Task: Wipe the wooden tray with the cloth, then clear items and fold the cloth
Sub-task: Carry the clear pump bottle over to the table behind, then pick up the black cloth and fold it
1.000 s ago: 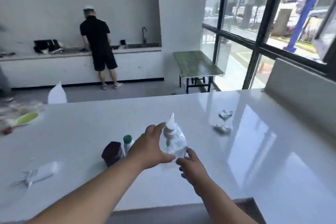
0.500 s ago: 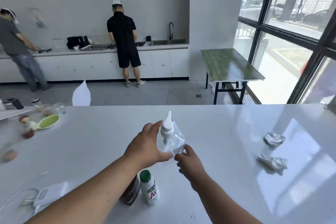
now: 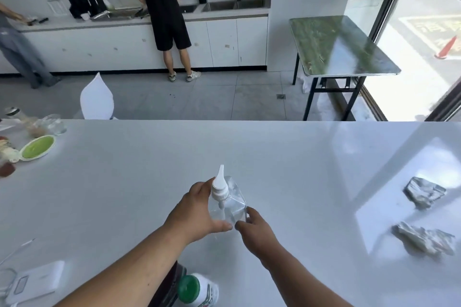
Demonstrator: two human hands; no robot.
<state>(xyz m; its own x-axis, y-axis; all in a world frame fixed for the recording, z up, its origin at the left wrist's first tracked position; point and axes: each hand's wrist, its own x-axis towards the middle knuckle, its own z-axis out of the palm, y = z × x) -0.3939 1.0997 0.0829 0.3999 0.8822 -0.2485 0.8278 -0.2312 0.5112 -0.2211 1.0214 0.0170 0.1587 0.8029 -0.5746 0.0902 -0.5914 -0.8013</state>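
A clear square bottle [image 3: 230, 203] with a white pointed nozzle stands upright above the middle of the white counter [image 3: 299, 157]. My left hand [image 3: 197, 212] is wrapped around its left side. The fingertips of my right hand [image 3: 253, 228] grip its lower right corner. No wooden tray and no cloth are in view. Two crumpled grey-white wads [image 3: 424, 193] [image 3: 424, 238] lie on the counter at the right.
A white bottle with a green cap [image 3: 198, 291] and a dark jar [image 3: 172, 284] stand near the front edge under my left arm. A white scale [image 3: 37, 280] lies front left; a green dish [image 3: 37, 148], jars and a glass sit far left. Two people stand at the back sink.
The view has tilted downward and shifted left. The bottle stays in both hands, a little lower in frame. The green-capped bottle and dark jar now lie nearer the bottom edge.
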